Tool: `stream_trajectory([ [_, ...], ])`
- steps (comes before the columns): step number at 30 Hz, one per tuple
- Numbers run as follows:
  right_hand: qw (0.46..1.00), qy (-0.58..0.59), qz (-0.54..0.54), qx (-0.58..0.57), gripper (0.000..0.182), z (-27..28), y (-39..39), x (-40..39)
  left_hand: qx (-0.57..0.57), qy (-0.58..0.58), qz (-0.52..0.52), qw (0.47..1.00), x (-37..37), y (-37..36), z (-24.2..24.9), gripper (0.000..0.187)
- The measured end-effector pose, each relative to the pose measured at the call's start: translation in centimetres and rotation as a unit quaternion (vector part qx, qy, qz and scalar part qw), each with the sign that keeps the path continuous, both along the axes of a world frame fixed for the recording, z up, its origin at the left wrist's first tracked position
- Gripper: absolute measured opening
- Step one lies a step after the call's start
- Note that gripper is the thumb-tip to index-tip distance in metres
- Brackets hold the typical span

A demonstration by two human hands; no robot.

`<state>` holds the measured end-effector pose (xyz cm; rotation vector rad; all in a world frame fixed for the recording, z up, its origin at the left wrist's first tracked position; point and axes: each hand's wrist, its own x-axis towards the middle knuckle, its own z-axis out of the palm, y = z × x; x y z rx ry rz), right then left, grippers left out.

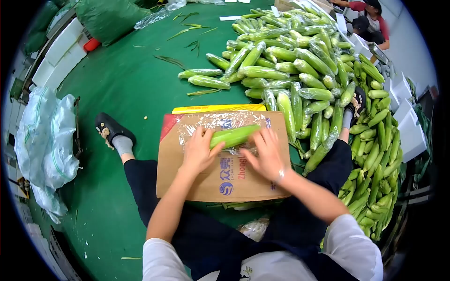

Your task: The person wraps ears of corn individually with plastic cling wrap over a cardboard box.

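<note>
An ear of corn (234,136) in its green husk lies across a flat cardboard box (187,185), on top of a sheet of clear plastic wrap (187,122). My left hand (200,149) grips the stem-side left end of the ear, fingers on its far side and thumb in front. At the ear's right end is my right hand (266,153), slightly blurred, with fingers curled over the tip and the wrap. Behind the box shows a yellow strip (218,108), running along its far edge.
A large heap of wrapped corn (281,61) spreads beyond and right of the box; unwrapped ears (375,178) pile at far right. White foam boxes (63,54) and stuffed bags (47,136) stand left. Another person (372,23) sits at the back right.
</note>
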<state>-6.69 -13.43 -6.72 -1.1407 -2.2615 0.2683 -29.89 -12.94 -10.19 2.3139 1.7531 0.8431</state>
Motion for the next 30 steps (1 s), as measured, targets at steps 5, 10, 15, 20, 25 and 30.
stream_trajectory([
  [5, 0.997, -0.032, -0.073, -0.012, 0.025, -3.3, -3.4, 4.5, -0.065, 0.043, -0.078, 0.994, -0.4, 0.7, 2.0, 0.077],
  [10, 0.94, 0.176, -0.275, 0.094, 0.003, -1.3, 3.3, 9.3, -0.118, 0.092, -0.144, 0.978, -2.2, -1.7, 2.7, 0.077],
  [15, 0.952, 0.198, -0.056, -0.226, 0.04, -1.1, -2.8, 6.7, -0.134, 0.069, -0.144, 0.978, -1.9, -5.7, 2.6, 0.064],
  [20, 0.985, 0.108, -0.065, -0.116, 0.015, -4.1, -6.5, 8.8, -0.143, 0.052, -0.165, 0.974, -2.1, -6.1, 2.9, 0.061],
  [25, 0.883, 0.275, -0.194, -0.329, 0.012, -1.0, -7.8, 6.8, -0.21, 0.058, -0.253, 0.943, -0.8, -8.9, 5.5, 0.061],
  [30, 0.977, 0.101, -0.003, -0.19, 0.026, -1.0, -11.7, 1.8, -0.187, 0.12, -0.208, 0.953, -0.2, -8.3, 5.5, 0.069],
])
